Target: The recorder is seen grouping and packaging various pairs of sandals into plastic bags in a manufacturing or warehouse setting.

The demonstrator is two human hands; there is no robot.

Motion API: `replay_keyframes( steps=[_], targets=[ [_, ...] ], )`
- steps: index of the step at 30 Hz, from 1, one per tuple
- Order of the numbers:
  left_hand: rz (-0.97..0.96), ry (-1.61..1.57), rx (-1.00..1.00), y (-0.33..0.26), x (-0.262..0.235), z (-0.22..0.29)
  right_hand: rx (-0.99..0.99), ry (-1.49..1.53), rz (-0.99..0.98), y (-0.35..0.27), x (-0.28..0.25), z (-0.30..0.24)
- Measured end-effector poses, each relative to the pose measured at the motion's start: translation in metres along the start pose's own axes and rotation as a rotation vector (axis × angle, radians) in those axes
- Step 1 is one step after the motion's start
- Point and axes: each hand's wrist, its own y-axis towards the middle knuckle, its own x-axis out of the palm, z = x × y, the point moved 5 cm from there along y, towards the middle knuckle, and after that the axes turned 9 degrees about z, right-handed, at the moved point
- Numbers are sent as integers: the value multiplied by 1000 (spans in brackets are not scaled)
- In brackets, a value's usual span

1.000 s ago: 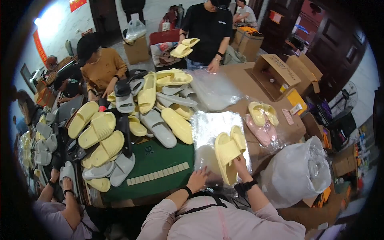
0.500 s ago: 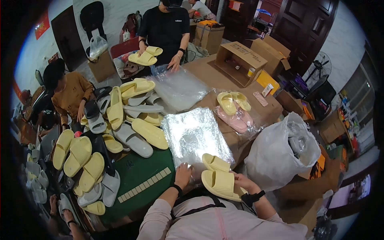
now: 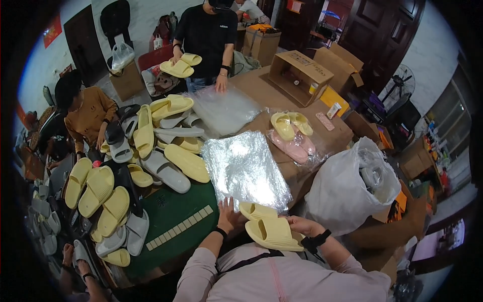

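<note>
Rounded, broad-strapped yellow slides (image 3: 274, 229) jut leftward, right grip (image 3: 306, 227) clamped on them; left grip (image 3: 229, 217) (fingers apart!) meets shiny, crinkled plastic sheets (image 3: 246, 171).

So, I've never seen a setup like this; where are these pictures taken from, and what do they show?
There's no robot: these are a person's own bare hands. A wide camera on their head looks down, which makes straight edges bend. The right hand holds two yellow slippers; the left hand is at the near edge of some shiny plastic. On the table lie a heap of yellow and grey slippers, a green mat and pink slippers. Across it, another person holds another yellow pair.
</note>
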Motion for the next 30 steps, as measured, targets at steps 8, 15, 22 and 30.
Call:
replay_keyframes(
  steps=[8, 15, 22, 30],
  targets=[
    [529, -617, -148, -4, 3, -15, -7, 50, 75, -2, -1, 15],
    [473, -292, -143, 22, -43, -7, -86, 50, 62, -6, -1, 17],
    [479, -502, -209, 39, -68, -6, -111, -32, 139, 6, -2, 11],
    [593, -248, -34, 21, -115, 38, -494, -1007, 768, 36, -4, -21]
  ],
)
